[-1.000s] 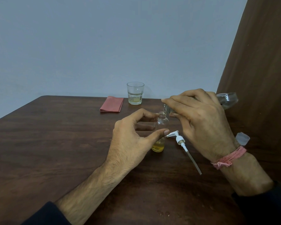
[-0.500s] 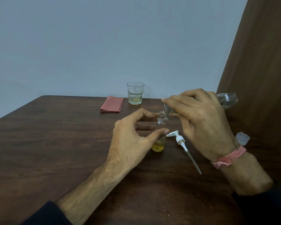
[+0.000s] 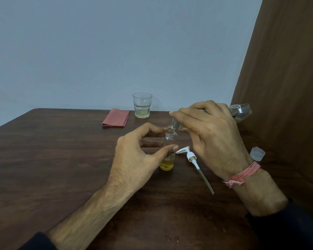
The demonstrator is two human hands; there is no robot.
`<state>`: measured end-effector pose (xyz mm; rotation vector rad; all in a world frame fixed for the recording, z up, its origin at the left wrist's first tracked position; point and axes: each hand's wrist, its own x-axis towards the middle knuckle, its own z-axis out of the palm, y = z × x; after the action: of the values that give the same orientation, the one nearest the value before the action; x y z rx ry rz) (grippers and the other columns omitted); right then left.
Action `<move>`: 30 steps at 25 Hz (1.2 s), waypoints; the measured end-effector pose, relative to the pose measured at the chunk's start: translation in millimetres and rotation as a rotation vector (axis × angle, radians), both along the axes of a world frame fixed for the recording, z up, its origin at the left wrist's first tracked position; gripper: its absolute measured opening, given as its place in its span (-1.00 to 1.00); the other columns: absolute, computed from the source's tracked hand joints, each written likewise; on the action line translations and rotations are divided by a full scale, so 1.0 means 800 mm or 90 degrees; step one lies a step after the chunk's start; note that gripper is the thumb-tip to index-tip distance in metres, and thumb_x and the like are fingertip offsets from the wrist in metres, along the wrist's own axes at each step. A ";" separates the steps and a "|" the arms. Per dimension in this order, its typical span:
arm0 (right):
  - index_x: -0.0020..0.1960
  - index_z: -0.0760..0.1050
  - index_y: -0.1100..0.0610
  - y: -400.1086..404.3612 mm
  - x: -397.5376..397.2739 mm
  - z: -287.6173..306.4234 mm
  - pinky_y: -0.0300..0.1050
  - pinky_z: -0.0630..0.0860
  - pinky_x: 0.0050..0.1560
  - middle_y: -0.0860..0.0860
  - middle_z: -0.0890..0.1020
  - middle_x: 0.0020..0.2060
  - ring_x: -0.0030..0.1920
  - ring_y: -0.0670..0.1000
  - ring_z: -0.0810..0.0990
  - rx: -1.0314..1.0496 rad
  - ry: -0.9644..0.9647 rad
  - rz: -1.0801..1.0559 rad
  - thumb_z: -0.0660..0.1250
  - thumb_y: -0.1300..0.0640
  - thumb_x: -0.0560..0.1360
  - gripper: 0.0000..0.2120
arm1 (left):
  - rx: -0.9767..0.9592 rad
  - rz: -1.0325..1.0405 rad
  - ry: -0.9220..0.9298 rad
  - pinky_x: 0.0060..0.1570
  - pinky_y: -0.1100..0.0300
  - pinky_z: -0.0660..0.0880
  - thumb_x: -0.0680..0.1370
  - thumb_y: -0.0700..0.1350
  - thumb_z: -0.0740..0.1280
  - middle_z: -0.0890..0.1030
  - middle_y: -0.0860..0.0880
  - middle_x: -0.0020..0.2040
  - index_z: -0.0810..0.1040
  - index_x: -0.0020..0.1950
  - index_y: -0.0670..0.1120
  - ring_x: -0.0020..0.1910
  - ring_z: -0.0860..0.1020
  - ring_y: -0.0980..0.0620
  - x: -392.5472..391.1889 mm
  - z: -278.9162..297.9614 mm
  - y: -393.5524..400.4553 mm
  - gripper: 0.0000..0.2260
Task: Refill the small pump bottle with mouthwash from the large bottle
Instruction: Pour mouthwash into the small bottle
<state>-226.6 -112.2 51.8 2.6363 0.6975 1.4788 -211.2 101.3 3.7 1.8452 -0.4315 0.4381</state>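
Observation:
The small clear pump bottle (image 3: pixel 167 163) stands upright on the dark wooden table (image 3: pixel 43 159), with a little yellow liquid in its bottom. My left hand (image 3: pixel 137 159) holds it between thumb and fingers. My right hand (image 3: pixel 210 139) grips the large clear bottle (image 3: pixel 240 111), tipped almost flat, its mouth right over the small bottle's open neck. The large bottle looks nearly empty. The white pump head with its long tube (image 3: pixel 193 161) lies on the table just right of the small bottle. A clear cap (image 3: pixel 257 153) sits behind my right wrist.
A drinking glass (image 3: pixel 142 105) with a little yellowish liquid stands at the table's far edge. A folded red cloth (image 3: pixel 116 117) lies left of it. A brown curtain (image 3: pixel 282 78) hangs along the right side, and a pale wall rises behind the table.

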 end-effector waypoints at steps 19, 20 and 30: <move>0.41 0.64 0.05 -0.001 0.000 0.000 0.14 0.45 0.23 -0.09 0.72 0.25 0.22 0.14 0.63 -0.009 -0.005 0.004 0.59 0.35 0.44 -0.43 | -0.002 -0.008 -0.004 0.04 0.04 0.80 0.41 0.16 0.75 0.83 0.21 0.12 0.76 0.16 0.22 0.05 0.81 0.27 0.001 -0.001 -0.001 -0.63; 0.40 0.65 0.05 0.000 0.000 0.000 0.14 0.44 0.22 -0.09 0.72 0.25 0.22 0.14 0.63 -0.008 -0.006 0.005 0.59 0.35 0.44 -0.43 | -0.001 -0.008 -0.004 0.04 0.04 0.80 0.41 0.16 0.75 0.83 0.21 0.12 0.76 0.16 0.22 0.05 0.81 0.27 0.001 -0.001 0.000 -0.63; 0.40 0.66 0.07 0.001 -0.001 0.001 0.18 0.48 0.20 -0.06 0.74 0.24 0.22 0.16 0.65 -0.009 -0.005 -0.002 0.60 0.37 0.43 -0.43 | -0.002 -0.010 -0.004 0.05 0.03 0.80 0.41 0.17 0.75 0.82 0.22 0.13 0.76 0.15 0.22 0.05 0.81 0.27 0.003 -0.003 0.000 -0.63</move>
<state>-227.4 -111.1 52.2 2.6178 0.6995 1.4774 -208.8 101.0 1.3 1.8362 -0.4487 0.4338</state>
